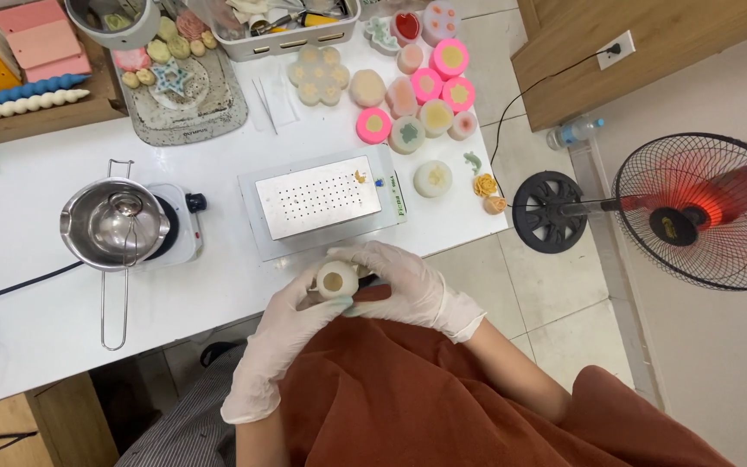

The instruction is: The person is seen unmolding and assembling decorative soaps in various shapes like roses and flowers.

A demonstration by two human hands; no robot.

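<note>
A long white table (36, 320) fills the left and middle of the scene, its near edge running above a lap covered in rust-orange cloth (408, 398). On the tiled floor to the right stands a black electric fan with a round wire cage and a red hub (706, 212), well apart from the table.

In the middle of the table lies a flat grey metal hot plate with a perforated top (320, 201). To its left a shiny steel melting pot with a long wire handle (114, 227) sits on a small white electric burner (179, 227). Far left is a grey speckled tray (218, 108) carrying small pastel wax shapes, and far right of it a cluster of round pink silicone moulds (438, 86) with pale wax discs among them.

At the near edge of the table, just before the hot plate, both hands wear white disposable gloves. The left hand (291, 324) curls up from below with its fingers closed around a small cream-coloured round wax candle with a tan centre (336, 281). The right hand (399, 281) wraps over the same candle from the right, fingers bent shut against it. A dark reddish-brown piece shows under the right hand; what it is cannot be told.
</note>
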